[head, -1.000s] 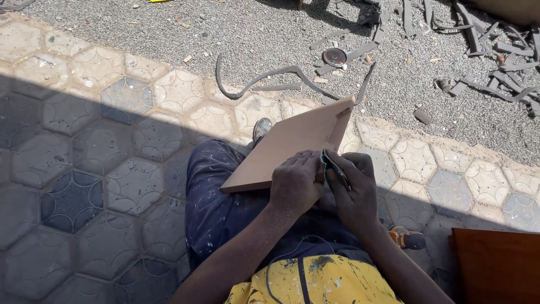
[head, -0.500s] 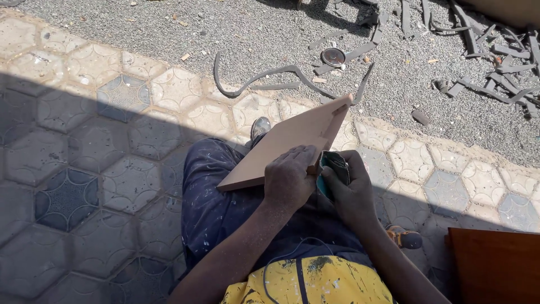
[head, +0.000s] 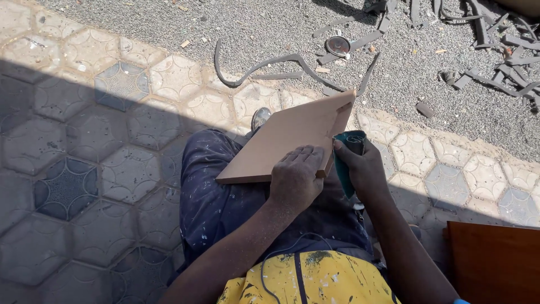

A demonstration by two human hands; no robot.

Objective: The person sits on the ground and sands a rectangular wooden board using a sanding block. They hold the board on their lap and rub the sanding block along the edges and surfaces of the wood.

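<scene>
A flat tan wooden board [head: 287, 138] rests tilted across the person's lap, its far corner raised toward the gravel and its near edge low over the paint-flecked dark trousers [head: 219, 197]. The left hand [head: 295, 180] lies palm-down on the board's near right corner, fingers spread and curled over the edge — a pressing grip that pins the board against the thigh. The right hand [head: 365, 169] sits just beside that same corner, clenched around a folded piece of teal sandpaper [head: 346, 157], which stands upright against the board's right edge; the sheet's top pokes above the thumb, touching or very nearly touching the wood, though the exact contact is hard to make out in the shadow. So the board lies under the left grip and immediately left of the right one.

A shoe [head: 260, 118] shows past the board's far side. The ground below is hexagonal paving [head: 84, 157], mostly shaded. Beyond it — gravel with curled grey strips [head: 270, 62] and a small round lid [head: 338, 45]. A reddish-brown panel [head: 495, 262] stands at the lower right.
</scene>
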